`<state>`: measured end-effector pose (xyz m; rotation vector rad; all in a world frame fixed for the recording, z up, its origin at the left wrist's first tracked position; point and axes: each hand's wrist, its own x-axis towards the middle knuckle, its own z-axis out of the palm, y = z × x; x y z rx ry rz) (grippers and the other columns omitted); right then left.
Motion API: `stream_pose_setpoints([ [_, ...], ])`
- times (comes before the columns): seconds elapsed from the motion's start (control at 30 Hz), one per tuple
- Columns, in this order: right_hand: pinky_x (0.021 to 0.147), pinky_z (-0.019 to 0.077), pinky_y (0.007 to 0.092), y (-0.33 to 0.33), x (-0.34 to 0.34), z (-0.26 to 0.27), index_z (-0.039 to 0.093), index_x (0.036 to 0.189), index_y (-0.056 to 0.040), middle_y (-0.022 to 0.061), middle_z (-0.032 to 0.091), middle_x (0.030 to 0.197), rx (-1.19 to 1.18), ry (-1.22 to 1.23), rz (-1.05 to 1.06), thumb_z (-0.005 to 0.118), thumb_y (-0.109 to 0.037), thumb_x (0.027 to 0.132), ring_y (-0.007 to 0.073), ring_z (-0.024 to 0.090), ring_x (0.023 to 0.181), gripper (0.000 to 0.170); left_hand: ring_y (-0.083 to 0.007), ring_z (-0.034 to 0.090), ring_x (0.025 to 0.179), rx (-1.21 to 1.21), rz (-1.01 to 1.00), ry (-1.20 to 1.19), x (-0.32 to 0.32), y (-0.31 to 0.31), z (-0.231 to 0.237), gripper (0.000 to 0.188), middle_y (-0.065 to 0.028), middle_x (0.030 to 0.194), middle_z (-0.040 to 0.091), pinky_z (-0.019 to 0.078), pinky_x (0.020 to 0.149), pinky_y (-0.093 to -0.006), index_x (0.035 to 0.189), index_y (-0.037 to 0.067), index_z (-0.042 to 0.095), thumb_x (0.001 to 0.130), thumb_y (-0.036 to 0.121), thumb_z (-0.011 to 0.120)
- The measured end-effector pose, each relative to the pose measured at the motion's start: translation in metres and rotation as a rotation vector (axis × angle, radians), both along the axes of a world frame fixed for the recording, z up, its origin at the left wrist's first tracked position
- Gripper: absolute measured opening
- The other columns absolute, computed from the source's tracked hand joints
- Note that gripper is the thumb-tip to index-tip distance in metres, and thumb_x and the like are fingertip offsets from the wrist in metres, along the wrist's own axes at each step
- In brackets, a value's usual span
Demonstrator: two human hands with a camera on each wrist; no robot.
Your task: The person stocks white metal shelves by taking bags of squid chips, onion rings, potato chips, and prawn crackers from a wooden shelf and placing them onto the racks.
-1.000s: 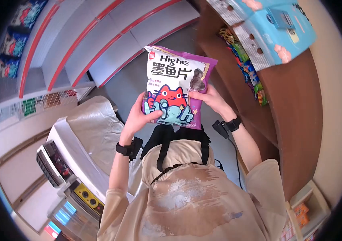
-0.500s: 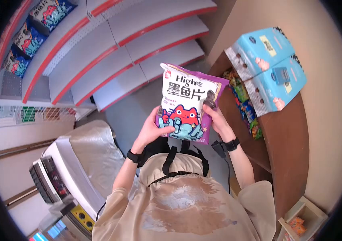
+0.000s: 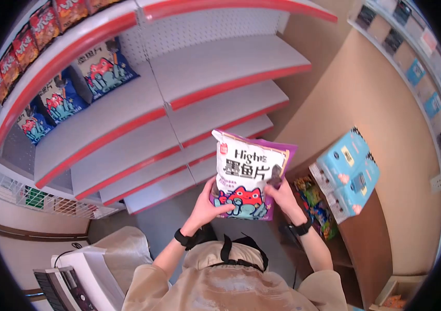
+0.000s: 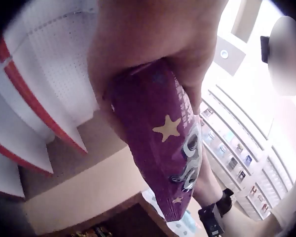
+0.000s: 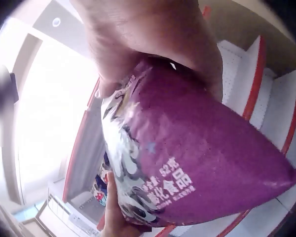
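Both hands hold a puffed purple and white snack bag [image 3: 246, 171] upright in front of the body, its printed face with a red cat turned up to the head camera. My left hand [image 3: 206, 207] grips the lower left side, thumb across the front. On the opposite side my right hand [image 3: 285, 201] grips the edge, its thumb on the front as well. In the left wrist view the bag's purple side [image 4: 158, 143] with a yellow star sits between thumb and fingers. The right wrist view shows the other purple side [image 5: 202, 143] in the right hand's grasp.
Grey shelves [image 3: 230, 67] with red edges rise ahead. Blue snack bags [image 3: 104, 70] stand on one at left, orange-red packets [image 3: 44, 26] above. At right, a brown counter [image 3: 370, 238] bears light blue packages [image 3: 350, 171]; small colourful packets [image 3: 316, 207] lie beside them. A covered white machine [image 3: 96, 264] stands lower left.
The head view has tilted up toward the shelves, bringing the blue bags and orange-red packets further into sight. Both hands keep hold of the snack bag, which sits lower in the view.
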<state>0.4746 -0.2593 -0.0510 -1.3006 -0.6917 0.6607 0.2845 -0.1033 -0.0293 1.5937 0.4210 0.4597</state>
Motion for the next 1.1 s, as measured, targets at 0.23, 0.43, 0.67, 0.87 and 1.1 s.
stream_pose_setpoints([
  [0.23, 0.084, 0.0459, 0.0294, -0.007, -0.011, 0.093, 0.051, 0.112, 0.0017, 0.0063, 0.06, 0.102, 0.02, -0.096, 0.225, 0.079, -0.006, 0.065, 0.0136, 0.057, 0.094, 0.055, -0.0224, 0.047, 0.116, 0.266, -0.057, -0.196, -0.025, -0.006, 0.029, 0.094, -0.016, 0.125, 0.047, 0.0366, 0.098, -0.0347, 0.134, -0.001, 0.029, 0.061, 0.022, 0.083],
  [0.43, 0.087, 0.045, 0.0317, 0.06, 0.037, 0.172, 0.05, 0.115, 0.0012, 0.007, 0.059, 0.107, -0.014, -0.113, 0.267, 0.075, -0.009, 0.069, 0.0143, 0.056, 0.097, 0.053, -0.0163, 0.057, 0.095, 0.178, -0.007, -0.142, -0.077, 0.055, 0.034, 0.062, -0.0109, 0.112, 0.058, 0.0449, 0.086, -0.0304, 0.126, 0.001, 0.043, 0.074, 0.018, 0.072],
  [0.67, 0.083, 0.0473, 0.0303, 0.195, 0.1, 0.262, 0.049, 0.116, -0.0001, 0.0081, 0.059, 0.107, -0.111, -0.166, 0.389, 0.071, -0.019, 0.077, 0.0145, 0.057, 0.095, 0.048, -0.0133, 0.059, 0.088, -0.219, 0.431, 0.229, -0.151, 0.092, -0.089, 0.04, -0.0077, 0.099, 0.062, 0.0466, 0.078, -0.026, 0.114, -0.001, 0.052, 0.082, 0.019, 0.065],
  [0.87, 0.073, 0.046, 0.026, 0.324, 0.14, 0.28, 0.056, 0.105, -0.0034, 0.0038, 0.061, 0.096, -0.058, -0.258, 0.497, 0.071, -0.02, 0.077, 0.0101, 0.056, 0.085, 0.035, -0.0137, 0.06, 0.077, -0.476, 0.81, 0.256, -0.184, 0.069, -0.143, 0.033, -0.0059, 0.09, 0.062, 0.048, 0.067, -0.0257, 0.107, 0.001, 0.055, 0.085, 0.024, 0.06],
  [1.1, 0.054, 0.0423, 0.0222, 0.422, 0.156, 0.276, 0.057, 0.097, -0.0055, -0.0015, 0.055, 0.077, 0.012, -0.385, 0.523, 0.068, -0.024, 0.081, 0.0071, 0.053, 0.065, 0.027, -0.0177, 0.062, 0.067, -0.672, 1.061, 0.392, -0.213, 0.02, -0.252, 0.035, -0.0101, 0.089, 0.061, 0.0516, 0.057, -0.0303, 0.106, 0.0, 0.052, 0.086, 0.028, 0.058],
])
